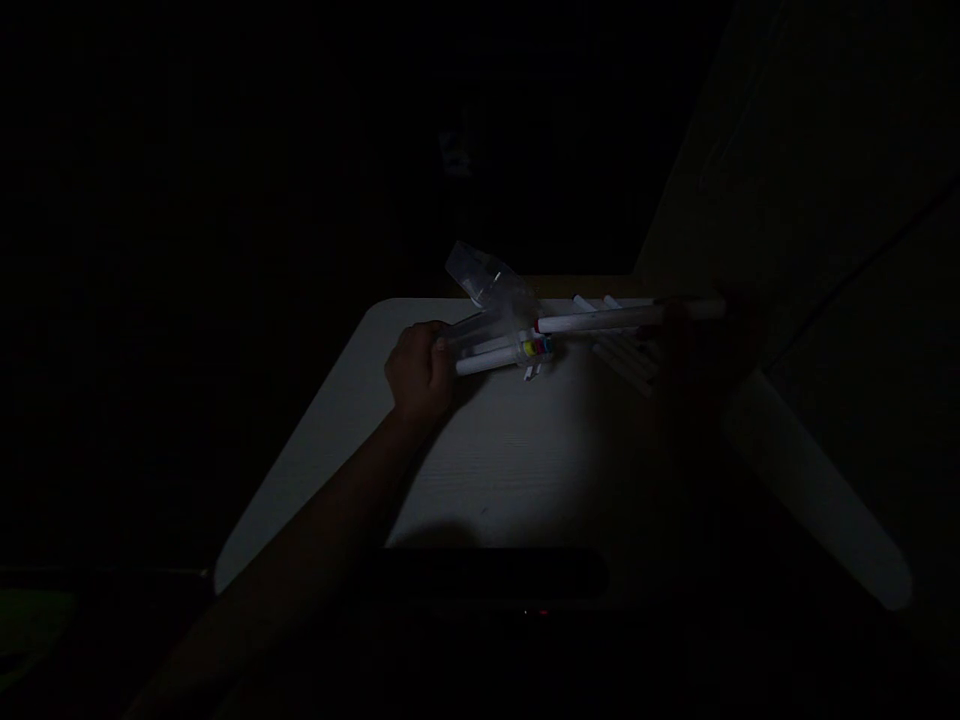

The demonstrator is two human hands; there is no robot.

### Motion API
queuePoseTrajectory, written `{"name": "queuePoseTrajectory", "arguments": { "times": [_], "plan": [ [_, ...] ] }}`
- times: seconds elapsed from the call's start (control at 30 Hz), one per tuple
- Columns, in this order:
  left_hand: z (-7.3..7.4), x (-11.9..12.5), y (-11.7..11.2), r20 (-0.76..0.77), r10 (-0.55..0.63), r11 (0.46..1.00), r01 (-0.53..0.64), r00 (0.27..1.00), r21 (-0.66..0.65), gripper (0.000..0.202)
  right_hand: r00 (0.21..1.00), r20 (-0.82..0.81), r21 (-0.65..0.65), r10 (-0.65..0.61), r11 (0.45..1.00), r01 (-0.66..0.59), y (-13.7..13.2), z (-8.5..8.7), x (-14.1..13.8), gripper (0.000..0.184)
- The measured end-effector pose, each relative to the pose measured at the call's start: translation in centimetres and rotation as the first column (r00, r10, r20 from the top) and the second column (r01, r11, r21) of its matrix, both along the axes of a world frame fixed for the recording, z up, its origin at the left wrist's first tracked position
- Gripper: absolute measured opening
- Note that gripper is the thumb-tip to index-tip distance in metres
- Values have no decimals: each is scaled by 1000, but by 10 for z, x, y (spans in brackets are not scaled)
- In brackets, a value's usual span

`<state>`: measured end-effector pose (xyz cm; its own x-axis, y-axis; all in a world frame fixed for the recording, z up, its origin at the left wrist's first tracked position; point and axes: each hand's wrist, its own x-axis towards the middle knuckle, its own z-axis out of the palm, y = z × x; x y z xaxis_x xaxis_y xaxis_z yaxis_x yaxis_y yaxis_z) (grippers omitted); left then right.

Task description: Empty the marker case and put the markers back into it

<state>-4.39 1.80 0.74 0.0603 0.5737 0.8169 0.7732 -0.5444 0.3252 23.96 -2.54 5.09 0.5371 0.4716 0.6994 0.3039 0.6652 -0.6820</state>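
My left hand [420, 368] is closed around the lower end of a clear plastic pouch [491, 290] whose flap stands up. Inside the pouch lie white felt-tip pens [487, 359] with yellow, red and blue tips pointing right. In deep shadow, my right hand [701, 345] grips a white felt-tip pen [600, 320] with a red tip. That pen is held level, its tip just above and beside the pouch's open end. Several more white pens [622, 362] lie loose on the table below and behind my right hand, partly hidden by it.
A pale wood-grain table [510, 470] with rounded corners lies in front of me. A dark slot or bar [495, 573] runs along its near edge. The surroundings are very dark. At the lower left is a dim green thing [34, 630] I cannot identify.
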Motion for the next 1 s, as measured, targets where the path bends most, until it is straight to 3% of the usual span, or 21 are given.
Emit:
{"name": "queuePoseTrajectory", "arguments": {
  "times": [0.17, 0.37, 0.6, 0.8, 1.0],
  "plan": [
    [2, 1, -1, -34, -23, 1000, 24, 999, 19, 47, 984, 121, -85, 129, 989, -120, -3, -4, -8, 44],
    [3, 1, -2, -41, -26, 999, 27, 999, 20, 47, 954, 242, -216, 175, 969, -123, -7, -8, -21, 43],
    [2, 2, -2, -40, -19, 1000, 20, 999, 11, 50, 954, 228, -253, 193, 958, -133, 6, -26, -22, 51],
    [2, 2, -2, -57, -21, 1000, 22, 998, 18, 51, 930, 242, -289, 277, 936, -203, 0, -23, -24, 50],
    [3, 3, -2, -39, -18, 1000, 18, 999, -5, 55, 924, 279, -275, 261, 944, -184, 2, -23, -26, 49]
  ]
}}
